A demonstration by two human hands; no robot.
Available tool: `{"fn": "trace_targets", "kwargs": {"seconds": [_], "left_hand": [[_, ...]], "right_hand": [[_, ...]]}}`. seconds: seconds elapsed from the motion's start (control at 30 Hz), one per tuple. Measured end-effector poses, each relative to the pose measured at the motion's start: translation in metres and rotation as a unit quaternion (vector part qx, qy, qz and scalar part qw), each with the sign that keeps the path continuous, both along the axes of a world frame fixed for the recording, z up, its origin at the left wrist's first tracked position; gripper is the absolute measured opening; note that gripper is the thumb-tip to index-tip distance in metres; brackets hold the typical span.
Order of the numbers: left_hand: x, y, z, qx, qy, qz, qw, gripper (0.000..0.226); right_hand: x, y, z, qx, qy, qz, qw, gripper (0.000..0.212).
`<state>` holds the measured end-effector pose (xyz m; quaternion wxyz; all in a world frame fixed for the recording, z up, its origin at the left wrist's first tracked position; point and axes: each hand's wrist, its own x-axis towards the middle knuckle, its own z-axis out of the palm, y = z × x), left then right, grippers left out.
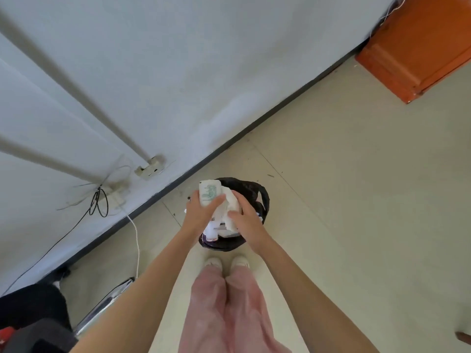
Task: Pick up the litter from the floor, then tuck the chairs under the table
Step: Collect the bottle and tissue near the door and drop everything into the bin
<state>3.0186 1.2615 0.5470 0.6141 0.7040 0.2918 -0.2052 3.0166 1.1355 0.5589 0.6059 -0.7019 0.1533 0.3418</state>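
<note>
A small bin lined with a black bag (257, 194) stands on the floor right in front of my feet, near the wall. Both hands are over its mouth. My left hand (201, 212) grips a white packet with green print (209, 192). My right hand (246, 220) holds crumpled white paper (232, 205) that touches the packet. More white litter (212, 229) lies inside the bin below my hands. No chairs or table can be made out.
The white wall (178, 72) with a dark skirting runs diagonally close behind the bin. Wall sockets (150, 166) and loose cables (98, 202) hang at the left. An orange wooden cabinet (420, 47) stands at the top right. Dark objects (33, 314) and a chrome bar (104, 304) sit at the lower left.
</note>
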Motion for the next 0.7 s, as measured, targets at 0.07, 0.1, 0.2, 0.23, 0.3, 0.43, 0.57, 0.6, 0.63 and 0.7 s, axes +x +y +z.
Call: {"fn": "trace_targets", "kwargs": {"seconds": [0.07,0.1,0.2,0.23,0.3,0.43,0.57,0.6,0.63,0.7], "left_hand": [[0.031,0.002,-0.036,-0.037,-0.005,0.02,0.999,0.068],[0.046,0.003,-0.056,-0.047,-0.006,0.028,0.998,0.064],[0.074,0.004,-0.12,-0.034,0.057,0.069,0.995,0.083],[0.077,0.004,-0.141,-0.015,0.102,0.076,0.992,0.092],[0.079,0.002,-0.182,0.002,0.171,0.063,0.983,0.098],[0.09,-0.002,-0.244,-0.01,0.177,0.08,0.981,0.071],[0.082,-0.007,-0.289,0.077,0.208,-0.056,0.973,0.062],[0.078,-0.007,-0.298,0.075,0.22,-0.078,0.97,0.062],[0.073,-0.006,-0.305,0.072,0.226,-0.095,0.967,0.061],[0.067,-0.001,-0.311,0.091,0.221,-0.115,0.964,0.058]], "right_hand": [[0.034,0.003,-0.034,-0.008,-0.022,0.01,1.0,0.054],[0.05,0.004,-0.052,-0.009,-0.033,0.012,0.999,0.051],[0.082,0.004,-0.107,-0.06,-0.073,0.029,0.995,0.042],[0.086,0.004,-0.126,-0.08,-0.082,0.037,0.993,0.04],[0.088,0.004,-0.164,-0.109,-0.08,0.045,0.99,0.034],[0.088,0.007,-0.229,-0.166,-0.081,0.024,0.983,0.025],[0.083,0.008,-0.277,-0.177,-0.004,0.073,0.982,0.035],[0.082,0.007,-0.287,-0.18,0.029,0.104,0.978,0.038],[0.081,0.006,-0.295,-0.186,0.052,0.136,0.972,0.042],[0.085,-0.001,-0.303,-0.196,0.066,0.157,0.966,0.044]]}}
